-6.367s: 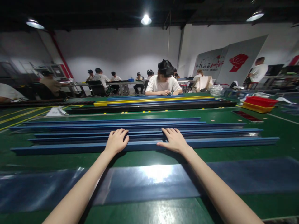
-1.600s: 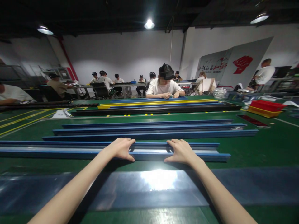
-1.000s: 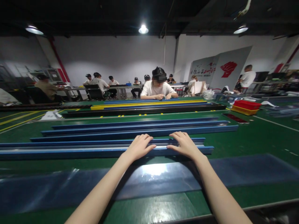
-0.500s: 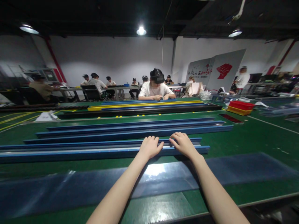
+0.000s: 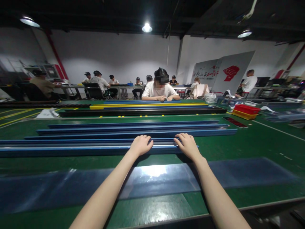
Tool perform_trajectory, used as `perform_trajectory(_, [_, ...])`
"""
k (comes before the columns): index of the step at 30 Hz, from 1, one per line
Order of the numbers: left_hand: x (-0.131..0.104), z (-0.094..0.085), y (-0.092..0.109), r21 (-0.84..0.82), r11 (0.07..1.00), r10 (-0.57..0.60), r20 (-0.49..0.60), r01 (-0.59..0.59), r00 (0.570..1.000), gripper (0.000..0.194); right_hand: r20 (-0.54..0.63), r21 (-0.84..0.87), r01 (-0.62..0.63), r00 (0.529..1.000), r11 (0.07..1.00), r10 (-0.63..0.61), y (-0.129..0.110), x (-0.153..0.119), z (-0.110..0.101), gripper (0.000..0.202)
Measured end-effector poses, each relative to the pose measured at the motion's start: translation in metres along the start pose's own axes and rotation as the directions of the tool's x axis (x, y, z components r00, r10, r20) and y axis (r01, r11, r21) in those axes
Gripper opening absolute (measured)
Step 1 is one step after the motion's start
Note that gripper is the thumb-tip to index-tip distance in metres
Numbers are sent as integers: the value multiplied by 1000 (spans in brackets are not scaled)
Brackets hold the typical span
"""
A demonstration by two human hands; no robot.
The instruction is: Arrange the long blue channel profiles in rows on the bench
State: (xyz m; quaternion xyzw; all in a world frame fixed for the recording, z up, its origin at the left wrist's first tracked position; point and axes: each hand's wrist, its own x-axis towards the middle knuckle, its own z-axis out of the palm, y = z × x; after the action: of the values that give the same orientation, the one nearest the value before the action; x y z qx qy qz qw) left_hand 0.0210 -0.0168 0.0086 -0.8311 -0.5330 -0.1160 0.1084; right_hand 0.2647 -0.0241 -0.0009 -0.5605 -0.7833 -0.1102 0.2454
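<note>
A long blue channel profile (image 5: 71, 151) lies across the green table, running out of view at the left. My left hand (image 5: 141, 145) is laid over it, fingers curled over the far edge and thumb toward the right. Close to the profile's right end, my right hand (image 5: 187, 145) grips it in the same way, thumb turned inward. A short stretch of the channel shows between the two hands. In front of it, under my forearms, a clear plastic sheet (image 5: 233, 173) lies flat and reflects the lamp light.
Several more blue profiles (image 5: 95, 131) lie just beyond, then a black profile (image 5: 143, 112) and a yellow one (image 5: 152, 106). A phone (image 5: 235, 122) and a red bin (image 5: 246, 109) stand right. A co-worker (image 5: 160, 89) sits opposite, and several other people sit farther back.
The blue channel profile has slid to the left, its right end now close to my right hand. My left hand has moved left with it, so my hands are farther apart.
</note>
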Motion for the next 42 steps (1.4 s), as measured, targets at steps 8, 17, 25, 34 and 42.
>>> perform_trajectory(8, [-4, -3, -7, -33, 999, 14, 6, -14, 1000, 32, 44, 20, -6, 999, 1000, 6, 2, -3, -5, 41])
perform_trajectory(17, [-7, 1, -3, -9, 999, -44, -17, 44, 999, 34, 125, 17, 52, 991, 998, -54, 6, -6, -5, 66])
perform_trajectory(25, [-10, 4, 1, -8, 999, -54, -50, 54, 997, 36, 85, -35, 133, 988, 990, -130, -15, -1, 3, 61])
perform_trajectory(34, [-11, 5, 1, -27, 999, -48, -63, 46, 997, 38, 132, -23, 119, 985, 993, -115, -12, 0, 4, 60])
perform_trajectory(42, [-12, 4, 1, -9, 999, -38, -57, 37, 998, 40, 161, 78, 104, 980, 992, -116, -5, 1, 0, 56])
